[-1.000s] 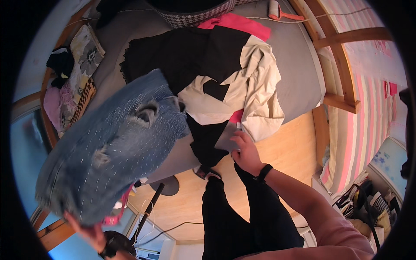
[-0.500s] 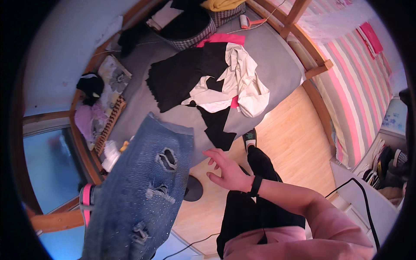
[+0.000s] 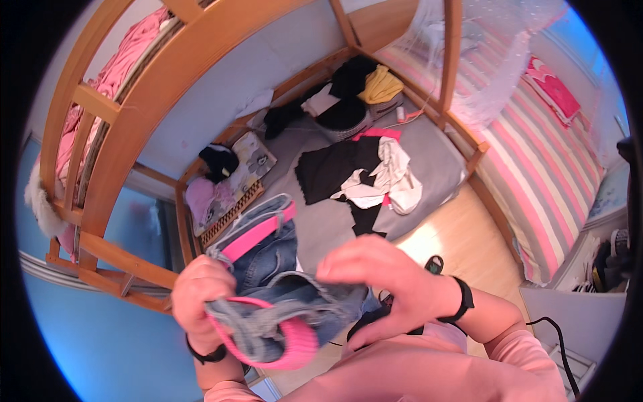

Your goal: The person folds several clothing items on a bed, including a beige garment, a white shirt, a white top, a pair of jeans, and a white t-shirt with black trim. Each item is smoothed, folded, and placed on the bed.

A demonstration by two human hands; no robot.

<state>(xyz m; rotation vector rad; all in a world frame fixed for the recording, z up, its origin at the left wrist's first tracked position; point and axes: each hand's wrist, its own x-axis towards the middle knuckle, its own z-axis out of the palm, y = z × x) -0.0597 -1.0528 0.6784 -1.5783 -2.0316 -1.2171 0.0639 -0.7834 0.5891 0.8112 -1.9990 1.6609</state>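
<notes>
In front of my body hangs a pair of blue jeans (image 3: 268, 258), bunched and folded. A pink stripe (image 3: 258, 238) runs along its upper part, and a pink ribbed band (image 3: 299, 345) shows at the lower edge. My left hand (image 3: 204, 295) is closed around the left side of the denim near that band. Just right of the bunched cloth is my right hand (image 3: 395, 285), open, its thumb and fingers spread apart on either side of the denim's edge. Whether its palm touches the cloth I cannot tell.
Beyond lies a grey mattress (image 3: 311, 234) with a black garment (image 3: 335, 164) and a white garment (image 3: 395, 181). Behind them stands a checked basket (image 3: 348, 127) of clothes. A wooden bunk frame (image 3: 127, 137) rises at left; a striped bed (image 3: 516, 181) is at right.
The jeans have been raised and bunched, from hanging long at the left. My left hand has come into view gripping them. My right hand has moved right and down, and the view has tilted up.
</notes>
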